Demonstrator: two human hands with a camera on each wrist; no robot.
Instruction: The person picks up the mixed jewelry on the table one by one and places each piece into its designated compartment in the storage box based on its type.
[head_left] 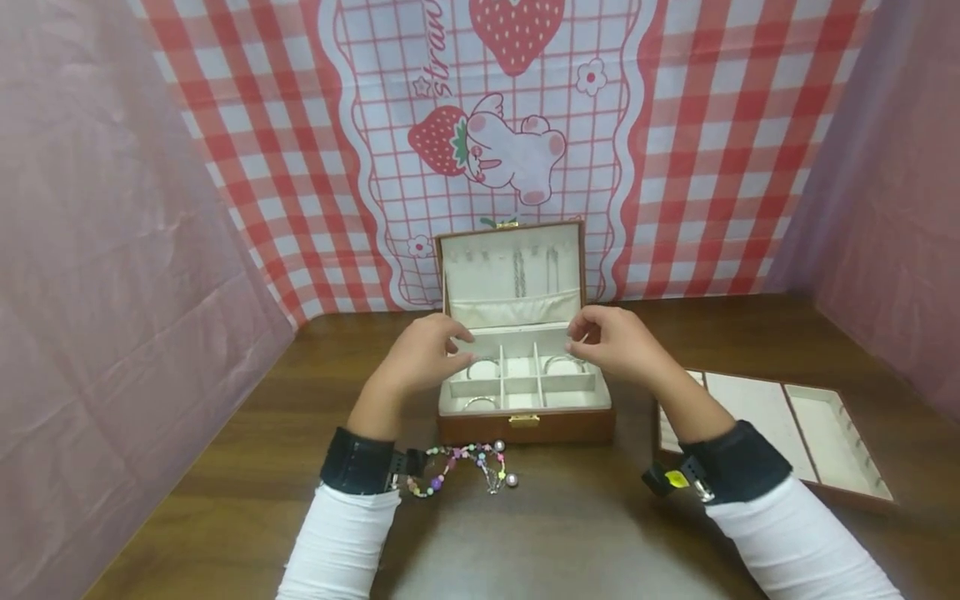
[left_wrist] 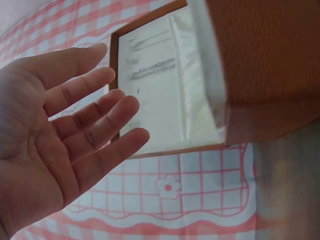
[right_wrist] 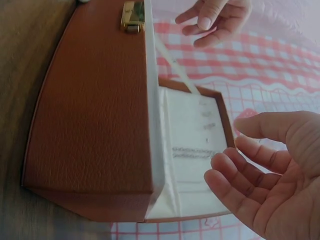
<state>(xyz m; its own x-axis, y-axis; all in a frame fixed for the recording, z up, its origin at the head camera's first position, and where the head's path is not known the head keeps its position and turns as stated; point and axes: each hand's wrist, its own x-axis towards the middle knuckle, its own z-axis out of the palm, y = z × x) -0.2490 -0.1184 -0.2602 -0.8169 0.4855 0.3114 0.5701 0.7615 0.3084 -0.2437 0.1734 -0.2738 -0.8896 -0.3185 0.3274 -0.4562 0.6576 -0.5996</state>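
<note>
A brown jewelry box (head_left: 525, 429) stands with its lid raised, its cream inside divided into several compartments. Ring-shaped bracelets lie in some of them, such as the bangle (head_left: 480, 401) at front left. Two silver necklaces (head_left: 519, 273) hang from hooks inside the lid. Over the box's left side hovers my left hand (head_left: 426, 354), its fingers spread and relaxed in the left wrist view. My right hand (head_left: 618, 340) is above the right side, thumb and index tips near each other, fingers loosely bent. Nothing shows in either hand.
Colorful beaded strings (head_left: 457, 458) lie on the wooden table in front of the box, near the left wrist. A cream-lined tray (head_left: 757, 417) rests at the right, partly behind the right forearm. A strawberry-print cloth (head_left: 502, 150) hangs behind the box.
</note>
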